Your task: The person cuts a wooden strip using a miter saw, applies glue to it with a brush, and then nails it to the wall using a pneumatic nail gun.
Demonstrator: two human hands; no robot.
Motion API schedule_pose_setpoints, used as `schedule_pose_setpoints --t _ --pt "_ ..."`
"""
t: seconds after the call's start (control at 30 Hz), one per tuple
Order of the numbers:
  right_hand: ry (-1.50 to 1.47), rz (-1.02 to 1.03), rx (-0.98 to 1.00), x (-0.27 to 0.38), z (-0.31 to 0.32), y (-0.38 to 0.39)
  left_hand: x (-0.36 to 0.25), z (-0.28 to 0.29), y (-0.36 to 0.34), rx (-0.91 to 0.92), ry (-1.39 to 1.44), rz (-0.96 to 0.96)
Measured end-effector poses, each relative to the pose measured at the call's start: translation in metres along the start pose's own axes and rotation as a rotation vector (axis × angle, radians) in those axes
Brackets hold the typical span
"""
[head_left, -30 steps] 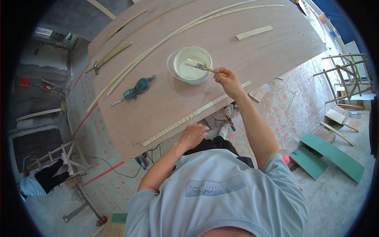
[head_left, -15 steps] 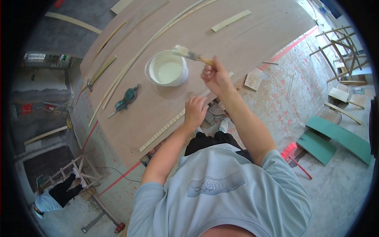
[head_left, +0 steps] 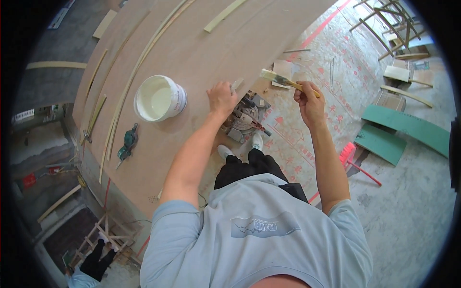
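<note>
My right hand [head_left: 311, 103] is closed around the yellow handle of a paintbrush [head_left: 283, 80], raised over the floor right of the board, its whitish bristles pointing left. My left hand [head_left: 222, 98] is at the board's near edge, fingers curled over a pale strip [head_left: 237, 84]. Only the strip's far end shows clearly; my forearm covers most of the rest. Left of that hand, a white bucket [head_left: 178, 102] of creamy white liquid stands on the large brown board [head_left: 201, 57].
A green tool [head_left: 127, 145] and long thin wood strips [head_left: 126, 89] lie on the board's left part. Below its near edge, a miter saw [head_left: 248, 117] stands by my feet. Green panels [head_left: 382, 144] and a pink broom [head_left: 348, 154] are at right. Another person [head_left: 91, 269] is at lower left.
My right hand has carried the paintbrush away from the bucket, to the right and past the board's edge. My left hand has slid along the strip toward its far end. The view has shifted.
</note>
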State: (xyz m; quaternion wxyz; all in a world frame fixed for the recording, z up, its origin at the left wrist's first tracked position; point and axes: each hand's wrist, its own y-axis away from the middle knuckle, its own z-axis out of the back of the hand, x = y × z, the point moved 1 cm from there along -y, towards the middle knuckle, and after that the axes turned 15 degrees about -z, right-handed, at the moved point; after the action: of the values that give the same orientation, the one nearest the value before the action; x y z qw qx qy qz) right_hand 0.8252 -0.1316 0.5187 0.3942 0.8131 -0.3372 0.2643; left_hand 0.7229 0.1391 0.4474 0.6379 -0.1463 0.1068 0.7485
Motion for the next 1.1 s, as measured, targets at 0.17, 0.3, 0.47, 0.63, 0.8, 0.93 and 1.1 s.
schedule_pose_setpoints --t 0.17,0.3,0.47,0.63,0.8,0.93,1.1 --pt "0.447 0.051 -0.017 0.022 -0.01 -0.012 -0.021 0.035 0.023 -0.231 0.112 -0.149" --pt "0.778 0.091 0.023 0.035 -0.045 -0.03 -0.028 0.038 0.031 -0.238 0.111 -0.157" --pt "0.974 0.092 0.073 0.045 -0.068 -0.039 -0.029 0.031 0.032 -0.296 0.042 -0.228" --pt "1.072 0.055 0.106 0.037 -0.074 -0.043 -0.025 0.028 0.034 -0.323 0.024 -0.234" --pt "1.006 0.12 0.085 0.041 -0.067 -0.044 -0.026 0.029 0.035 -0.3 0.013 -0.218" --pt "1.023 0.185 0.105 0.035 -0.066 -0.046 -0.024 0.03 0.033 -0.31 0.019 -0.224" --pt "1.017 0.057 0.085 0.034 -0.054 -0.053 -0.024 0.027 0.032 -0.284 0.049 -0.215"
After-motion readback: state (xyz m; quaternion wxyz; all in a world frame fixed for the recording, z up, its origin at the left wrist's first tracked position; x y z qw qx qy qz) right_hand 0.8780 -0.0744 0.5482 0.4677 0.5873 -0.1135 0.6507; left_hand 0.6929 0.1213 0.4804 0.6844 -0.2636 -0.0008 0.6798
